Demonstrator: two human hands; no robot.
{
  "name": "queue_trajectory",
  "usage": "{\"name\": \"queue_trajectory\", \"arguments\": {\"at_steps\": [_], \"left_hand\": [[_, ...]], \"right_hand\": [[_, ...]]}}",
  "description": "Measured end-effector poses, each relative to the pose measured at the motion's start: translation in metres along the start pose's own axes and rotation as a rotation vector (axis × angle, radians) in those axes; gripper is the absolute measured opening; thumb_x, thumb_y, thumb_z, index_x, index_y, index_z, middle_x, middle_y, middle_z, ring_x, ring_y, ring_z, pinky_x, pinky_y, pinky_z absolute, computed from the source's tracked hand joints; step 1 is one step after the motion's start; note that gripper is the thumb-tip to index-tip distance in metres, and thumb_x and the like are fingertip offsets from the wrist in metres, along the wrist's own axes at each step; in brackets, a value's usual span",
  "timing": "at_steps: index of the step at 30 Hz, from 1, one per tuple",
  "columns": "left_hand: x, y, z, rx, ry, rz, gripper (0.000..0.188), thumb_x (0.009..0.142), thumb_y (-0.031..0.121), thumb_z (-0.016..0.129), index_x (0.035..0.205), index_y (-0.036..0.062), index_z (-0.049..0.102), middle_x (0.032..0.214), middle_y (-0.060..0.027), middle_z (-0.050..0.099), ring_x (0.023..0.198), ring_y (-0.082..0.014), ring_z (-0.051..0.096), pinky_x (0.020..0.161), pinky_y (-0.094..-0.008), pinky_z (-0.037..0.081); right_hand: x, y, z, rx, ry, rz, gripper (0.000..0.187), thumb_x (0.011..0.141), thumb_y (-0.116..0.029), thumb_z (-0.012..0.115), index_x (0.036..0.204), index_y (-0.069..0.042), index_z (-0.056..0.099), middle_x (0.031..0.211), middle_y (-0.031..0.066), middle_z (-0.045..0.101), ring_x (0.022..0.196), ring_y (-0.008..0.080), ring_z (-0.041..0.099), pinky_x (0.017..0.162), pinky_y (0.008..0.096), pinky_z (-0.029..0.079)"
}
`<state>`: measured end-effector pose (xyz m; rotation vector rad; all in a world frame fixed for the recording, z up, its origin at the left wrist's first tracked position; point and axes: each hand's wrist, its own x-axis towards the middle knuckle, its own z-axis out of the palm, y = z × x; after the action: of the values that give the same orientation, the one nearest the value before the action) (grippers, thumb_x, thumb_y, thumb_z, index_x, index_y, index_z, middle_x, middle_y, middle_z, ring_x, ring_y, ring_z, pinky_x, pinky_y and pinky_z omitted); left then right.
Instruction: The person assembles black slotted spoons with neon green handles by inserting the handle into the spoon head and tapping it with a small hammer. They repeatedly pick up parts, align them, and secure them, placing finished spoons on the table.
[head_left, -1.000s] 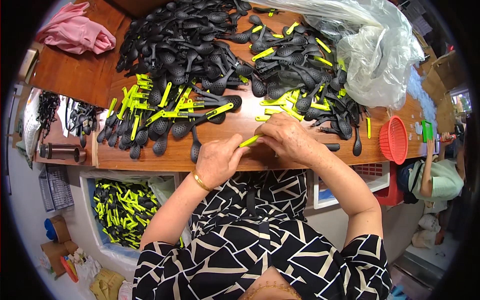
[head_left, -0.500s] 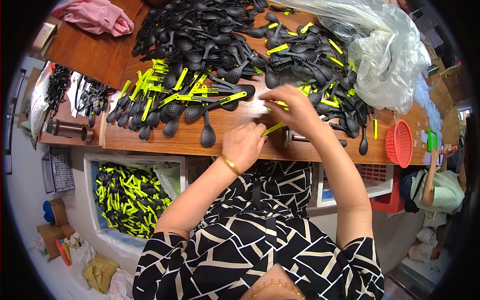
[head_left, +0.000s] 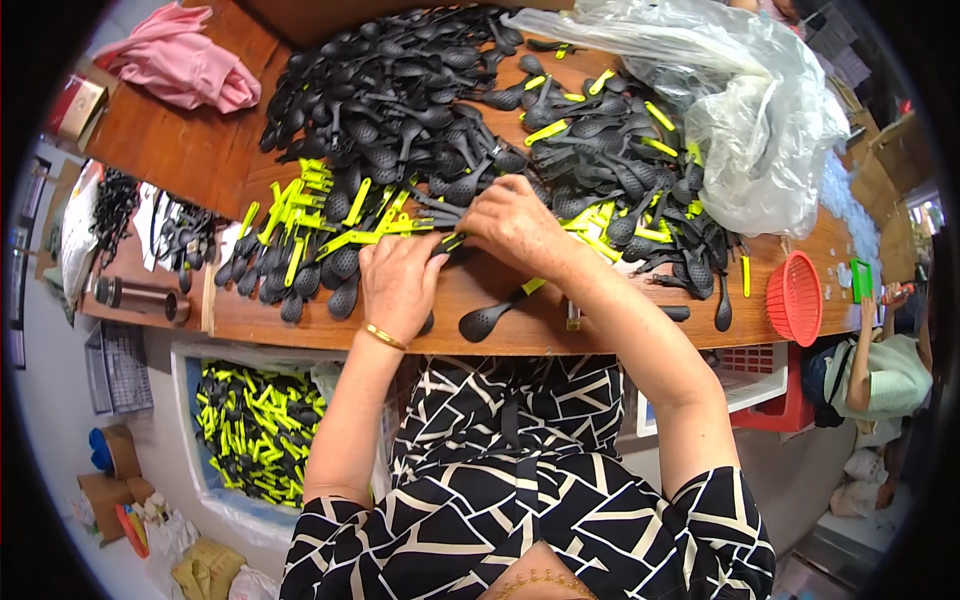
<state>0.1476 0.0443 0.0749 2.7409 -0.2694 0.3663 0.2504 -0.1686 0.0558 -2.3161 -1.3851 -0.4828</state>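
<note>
black-and-lime handle [head_left: 450, 242] is between the left hand [head_left: 398, 287] and right hand [head_left: 512, 228], over the wooden table [head_left: 250, 325] near the spoon pile [head_left: 385, 110]. can't tell if either's actually closed on it, too much hidden. i'd steady one end and keep it level, fwiw.

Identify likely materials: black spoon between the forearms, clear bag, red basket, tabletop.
Black spoon: probably moulded plastic, satin; even colour, soft highlights.
Clear bag: plastic film, glossy; see-through, crumpled.
Red basket: likely plastic, satin-looking; uniform colour, openwork sides.
Tabletop: wood or wood-look laminate, slight sheen; grain shows, core doesn't.
</note>
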Motion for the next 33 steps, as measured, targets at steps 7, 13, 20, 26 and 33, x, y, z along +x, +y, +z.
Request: {"name": "queue_trajectory", "arguments": {"at_steps": [7,13,20,26,33], "left_hand": [[0.024,-0.015,0.005,-0.833,-0.304,-0.307,0.034,0.101,0.014,0.068,0.134,0.0028,0.067,0.093,-0.0127,0.078,0.075,-0.0156,0.076,0.069,-0.0290,0.058],[0.030,-0.014,0.020,-1.240,-0.298,-0.452,0.037,0.105,0.009,0.065,0.138,-0.0046,0.055,0.101,-0.0097,0.073,0.078,-0.0131,0.072,0.073,-0.0260,0.059],[0.040,0.003,0.023,-1.301,-0.266,-0.437,0.028,0.107,0.009,0.062,0.132,-0.0016,0.055,0.107,-0.0112,0.074,0.078,-0.0094,0.067,0.069,-0.0225,0.056],[0.049,0.017,0.023,-1.312,-0.300,-0.459,0.025,0.107,0.009,0.062,0.130,-0.0003,0.055,0.108,-0.0117,0.075,0.073,-0.0085,0.066,0.069,-0.0211,0.054],[0.048,0.024,0.023,-1.314,-0.256,-0.413,0.030,0.108,0.010,0.062,0.135,-0.0012,0.056,0.116,-0.0136,0.076,0.077,-0.0091,0.067,0.073,-0.0222,0.055]], "right_hand": [[0.014,0.046,-0.048,0.377,0.133,0.128,0.029,0.089,-0.017,0.079,0.118,-0.012,0.077,0.114,0.0056,0.077,0.109,0.0276,0.070,0.102,0.0440,0.051],[-0.007,0.221,-0.066,-0.214,0.001,0.617,0.036,0.098,-0.008,0.059,0.127,-0.019,0.076,0.120,0.0113,0.077,0.116,0.0346,0.068,0.099,0.0497,0.053],[-0.003,0.291,-0.046,-0.262,-0.314,0.592,0.030,0.102,-0.024,0.062,0.128,-0.022,0.077,0.123,0.0082,0.077,0.116,0.0327,0.070,0.099,0.0488,0.053],[0.024,0.269,-0.048,-0.204,-0.570,0.799,0.028,0.093,-0.028,0.074,0.119,-0.020,0.079,0.119,0.0140,0.077,0.117,0.0329,0.072,0.101,0.0473,0.054],[-0.020,0.248,-0.082,-0.064,-0.107,0.733,0.023,0.092,-0.026,0.074,0.104,-0.006,0.073,0.104,0.0135,0.077,0.098,0.0337,0.074,0.090,0.0448,0.057]]}}
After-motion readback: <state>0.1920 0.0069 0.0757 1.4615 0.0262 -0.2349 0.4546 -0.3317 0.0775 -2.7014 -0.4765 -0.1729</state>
